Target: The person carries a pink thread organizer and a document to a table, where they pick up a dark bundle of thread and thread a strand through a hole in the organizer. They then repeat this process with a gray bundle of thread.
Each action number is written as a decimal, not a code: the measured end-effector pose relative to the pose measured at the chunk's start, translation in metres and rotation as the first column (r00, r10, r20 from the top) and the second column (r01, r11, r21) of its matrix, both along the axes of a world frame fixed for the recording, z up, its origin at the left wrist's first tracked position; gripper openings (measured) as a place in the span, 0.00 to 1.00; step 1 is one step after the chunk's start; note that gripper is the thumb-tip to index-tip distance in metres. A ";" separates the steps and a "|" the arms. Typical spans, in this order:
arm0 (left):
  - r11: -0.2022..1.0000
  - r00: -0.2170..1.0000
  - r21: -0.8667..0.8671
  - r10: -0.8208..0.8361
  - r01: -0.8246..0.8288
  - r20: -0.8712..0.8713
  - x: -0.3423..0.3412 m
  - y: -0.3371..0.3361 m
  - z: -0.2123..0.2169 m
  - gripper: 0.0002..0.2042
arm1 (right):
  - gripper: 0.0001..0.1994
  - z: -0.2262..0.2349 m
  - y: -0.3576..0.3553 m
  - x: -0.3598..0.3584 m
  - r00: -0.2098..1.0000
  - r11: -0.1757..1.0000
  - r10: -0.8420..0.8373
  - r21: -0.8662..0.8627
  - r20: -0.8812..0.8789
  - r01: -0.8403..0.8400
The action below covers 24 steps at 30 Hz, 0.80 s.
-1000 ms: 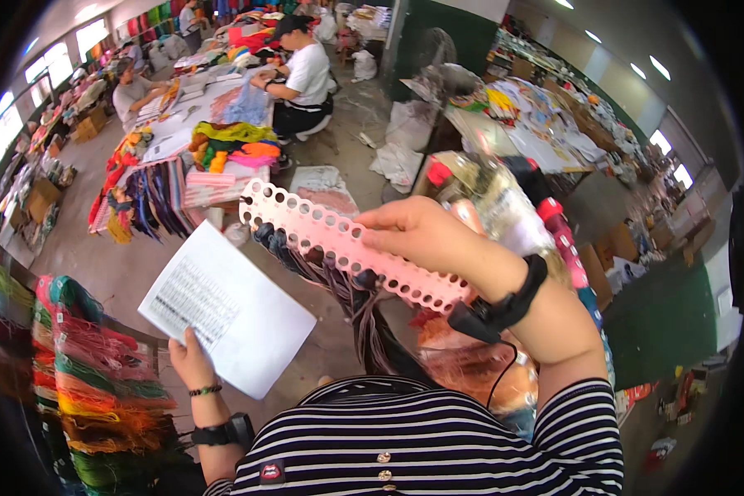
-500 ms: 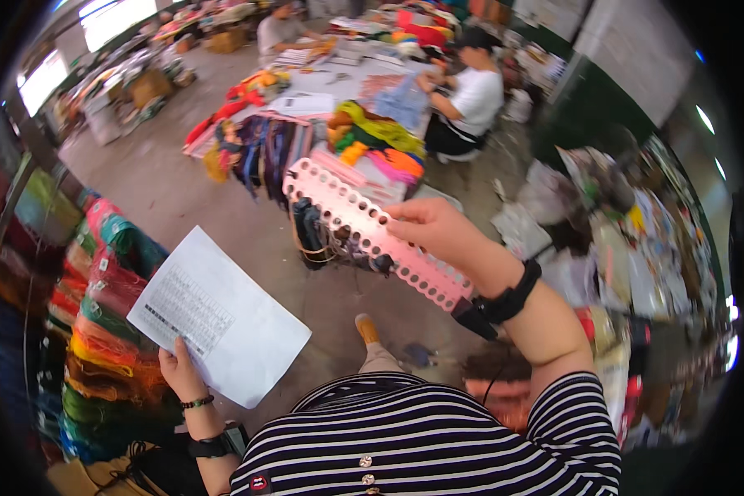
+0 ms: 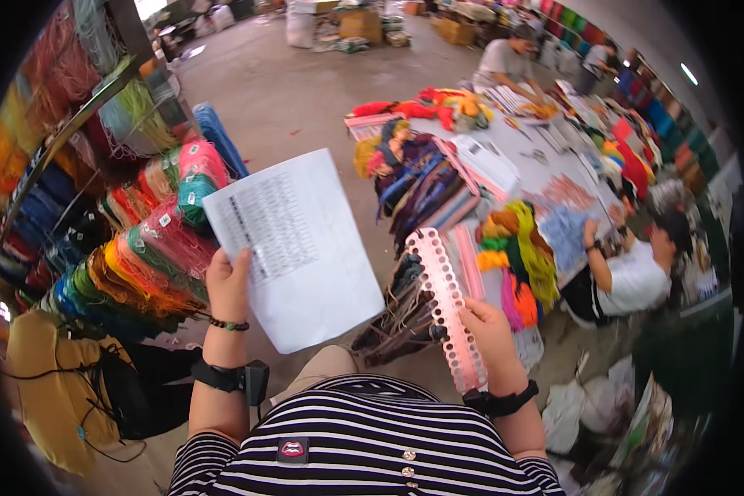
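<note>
My left hand [image 3: 227, 285] grips the lower left edge of a white printed sheet of paper [image 3: 293, 244], held up in front of me. My right hand [image 3: 489, 326] holds a long pink card with rows of round holes [image 3: 446, 306], with dark thread bundles [image 3: 397, 318] hanging from its left side. Both wrists carry black bands above my striped shirt.
A rack of coloured yarn skeins [image 3: 132, 240] fills the left side. A long table piled with coloured threads [image 3: 504, 190] runs to the right, with a seated person in white [image 3: 628, 273] beside it and another person [image 3: 508, 62] farther back. Bare concrete floor [image 3: 298, 91] lies ahead.
My view has swung left toward the yarn rack. The paper has risen closer to my face, and the pink card now stands more upright on the right.
</note>
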<state>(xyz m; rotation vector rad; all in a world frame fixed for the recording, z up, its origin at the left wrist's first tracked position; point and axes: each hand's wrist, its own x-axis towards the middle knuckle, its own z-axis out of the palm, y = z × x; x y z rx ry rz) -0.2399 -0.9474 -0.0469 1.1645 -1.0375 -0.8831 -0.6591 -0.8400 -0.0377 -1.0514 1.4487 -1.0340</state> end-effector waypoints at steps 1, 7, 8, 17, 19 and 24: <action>1.000 1.000 0.003 -0.022 0.022 -0.020 -0.007 -0.017 0.001 0.11 | 0.13 -0.003 -0.021 -0.002 0.990 0.999 -0.020 0.034 0.141 0.015; 1.000 0.998 0.025 -0.008 0.009 -0.064 -0.035 -0.142 -0.005 0.11 | 0.08 -0.017 -0.159 -0.020 0.980 0.990 0.020 0.133 0.199 -0.048; 1.000 0.998 0.019 -0.007 0.008 -0.066 -0.036 -0.166 -0.012 0.11 | 0.08 -0.028 -0.182 -0.025 0.980 0.991 0.023 0.128 0.197 -0.049; 0.996 0.990 0.060 0.074 -0.067 -0.124 -0.049 -0.394 -0.035 0.11 | 0.05 -0.030 -0.400 -0.025 0.981 0.985 0.021 0.163 0.193 -0.053; 0.990 0.993 0.074 0.121 -0.120 -0.007 -0.045 -0.434 -0.035 0.11 | 0.06 -0.030 -0.450 -0.024 0.978 0.970 0.083 0.210 0.191 -0.123; 0.963 0.973 0.137 0.232 -0.232 0.012 -0.022 -0.522 -0.045 0.10 | 0.11 -0.052 -0.575 -0.023 0.921 0.891 0.369 0.234 0.127 -0.389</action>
